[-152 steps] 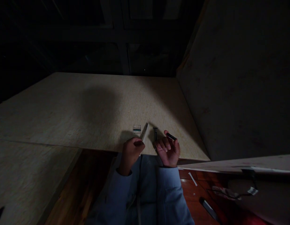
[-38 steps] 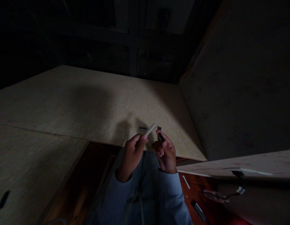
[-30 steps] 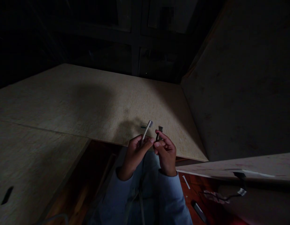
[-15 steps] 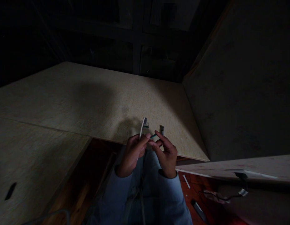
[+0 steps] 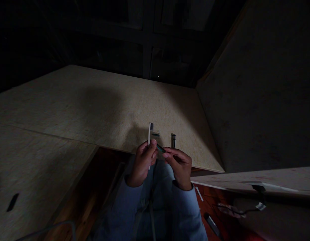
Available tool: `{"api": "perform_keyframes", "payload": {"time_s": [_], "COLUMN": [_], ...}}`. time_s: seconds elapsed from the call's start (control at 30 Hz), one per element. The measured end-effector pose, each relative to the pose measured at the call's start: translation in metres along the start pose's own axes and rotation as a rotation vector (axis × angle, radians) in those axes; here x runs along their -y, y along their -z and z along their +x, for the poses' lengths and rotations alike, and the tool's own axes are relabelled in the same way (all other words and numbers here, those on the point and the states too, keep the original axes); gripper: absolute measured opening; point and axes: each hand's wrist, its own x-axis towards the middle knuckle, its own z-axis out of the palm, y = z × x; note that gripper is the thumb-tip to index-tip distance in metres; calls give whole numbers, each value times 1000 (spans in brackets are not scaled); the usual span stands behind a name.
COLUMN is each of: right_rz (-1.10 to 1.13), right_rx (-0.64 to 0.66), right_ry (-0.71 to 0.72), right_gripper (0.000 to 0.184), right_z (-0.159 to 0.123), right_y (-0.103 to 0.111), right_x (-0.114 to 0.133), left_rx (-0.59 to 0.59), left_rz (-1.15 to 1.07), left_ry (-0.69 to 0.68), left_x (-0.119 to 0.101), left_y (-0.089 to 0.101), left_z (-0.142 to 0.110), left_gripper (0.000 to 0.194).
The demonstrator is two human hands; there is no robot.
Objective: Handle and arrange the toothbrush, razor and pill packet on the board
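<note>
My left hand (image 5: 142,161) is closed around a white toothbrush (image 5: 149,132), which stands nearly upright with its dark bristles at the top, facing right. Between the fingertips of my right hand (image 5: 178,164) is a narrow dark piece with a teal side (image 5: 160,148); its left end meets my left thumb and fingers. Just beyond my hands, a small clear case (image 5: 155,133) with a teal strip lies on the table. To its right lies a dark T-shaped razor (image 5: 173,139), its lower end close behind my right hand.
The pale table (image 5: 114,113) meets a wall panel (image 5: 255,100) on the right. A dark strip (image 5: 12,202) lies on the lower-left surface. On the red floor are a white strip (image 5: 199,193), a dark elongated object (image 5: 213,225) and a cable (image 5: 235,211).
The toothbrush has swung from leaning right to nearly upright, bristles now showing. My right hand has turned over, and the dark piece now spans both hands' fingertips.
</note>
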Motion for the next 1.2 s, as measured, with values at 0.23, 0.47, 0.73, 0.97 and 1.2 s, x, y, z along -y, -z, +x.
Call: {"api": "perform_keyframes", "payload": {"time_s": [0.23,0.47,0.73,0.97,1.2], "right_rz": [90,107,206,324,346], "right_rx": [172,236,-69,-119,-112], "right_ry": [11,48,-64,-85,-61], "right_gripper": [43,39,39,46,47], "right_z": [4,5,5,4,3], "right_y": [4,4,12,14,14], "right_x": [0,0,-12,-6,-9], "left_rx": [36,89,342,401,264], "left_rz": [8,28,31,203,380], "left_ry": [43,58,146,75,-26], "left_x": [5,14,3,3,2], "left_y": [0,1,4,8,6], "left_z": [1,4,-1,0,-4], "left_gripper": [63,64,65,59,63]}}
